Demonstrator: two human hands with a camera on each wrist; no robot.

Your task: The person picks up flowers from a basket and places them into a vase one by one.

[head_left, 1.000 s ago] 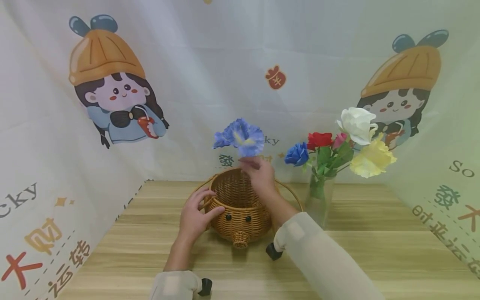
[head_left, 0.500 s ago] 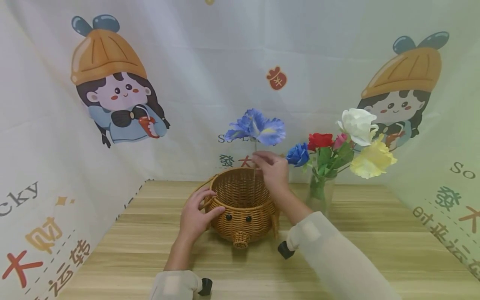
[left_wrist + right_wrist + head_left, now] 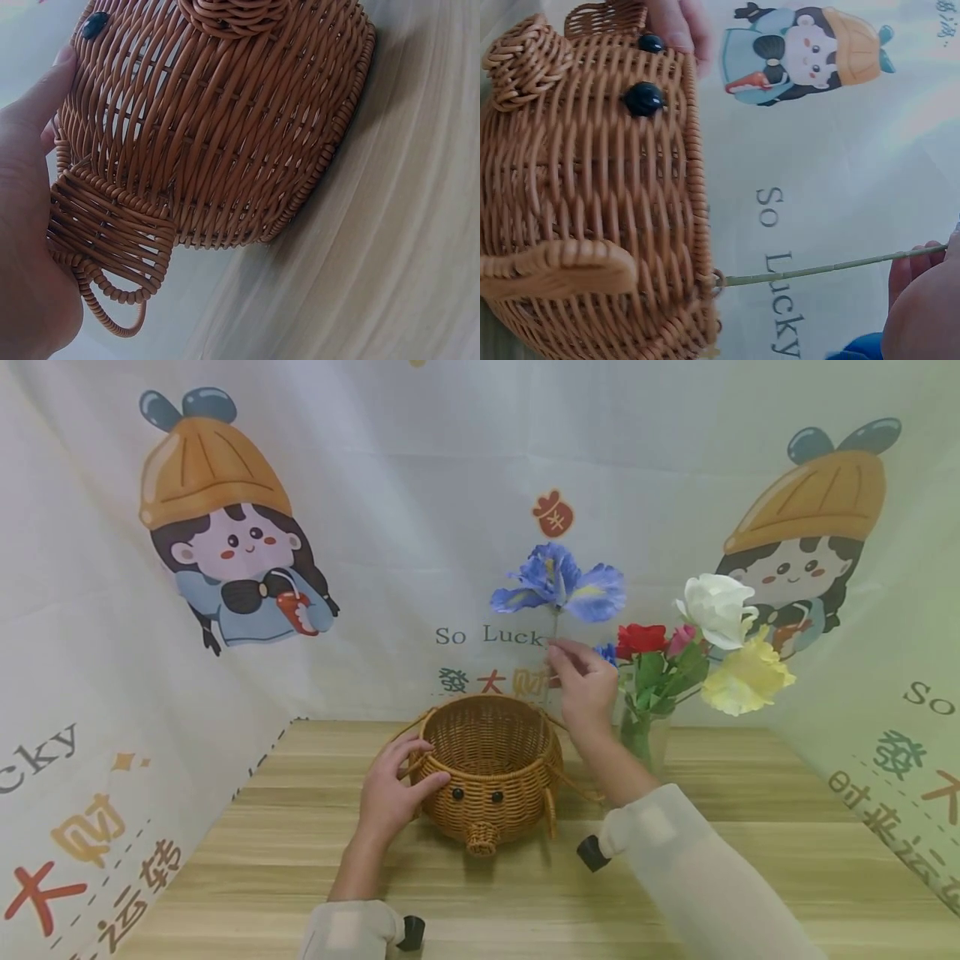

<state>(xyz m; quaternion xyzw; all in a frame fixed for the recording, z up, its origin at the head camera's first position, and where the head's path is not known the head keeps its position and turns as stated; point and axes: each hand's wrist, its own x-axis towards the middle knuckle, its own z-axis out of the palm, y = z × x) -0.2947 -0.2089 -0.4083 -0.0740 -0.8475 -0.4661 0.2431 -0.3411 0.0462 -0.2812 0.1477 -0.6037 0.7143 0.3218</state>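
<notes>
A brown wicker basket [image 3: 483, 814] with a pig's snout and black bead eyes stands on the table. My left hand [image 3: 390, 789] grips its left rim, thumb at the front near one eye; the left wrist view has that hand [image 3: 30, 225] beside a woven ear [image 3: 112, 232]. Over the basket's right side, my right hand [image 3: 588, 689] pinches the stem of a blue-purple iris [image 3: 558, 581], its bloom above the fingertips. In the right wrist view the thin green stem [image 3: 817, 268] runs down to the basket's rim, where its lower end is hidden inside.
Right of the basket, a clear vase [image 3: 652, 743] holds a red rose [image 3: 641, 639], a white flower [image 3: 716, 606], a yellow flower [image 3: 746, 677] and others. A blue rose [image 3: 606, 653] is mostly behind my right hand. Printed cloth [image 3: 420, 510] hangs behind the wooden table [image 3: 285, 835].
My right hand and the iris have moved right and up, from over the basket's middle to its right rim. The left hand and the basket have stayed in place.
</notes>
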